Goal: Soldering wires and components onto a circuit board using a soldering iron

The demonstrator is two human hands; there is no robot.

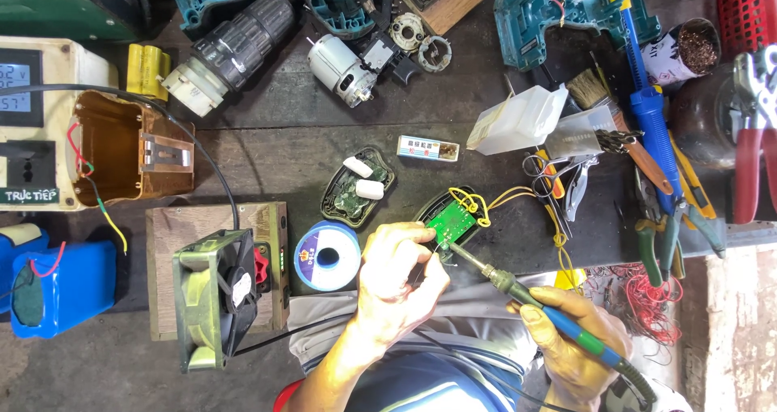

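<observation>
— Why is the left hand (398,278) pinched at the green circuit board (451,221)?
— It steadies the board at the surface's near edge while the right hand (575,339), closed around the soldering iron (518,292), angles the tip onto it.

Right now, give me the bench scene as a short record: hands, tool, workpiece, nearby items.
left hand: fingers pinch the small green circuit board with yellow wires
right hand: grips the blue-handled soldering iron, tip at the board's edge
beside board: spool of solder wire with blue label
left of spool: grey square cooling fan
surface: dark workbench
</observation>
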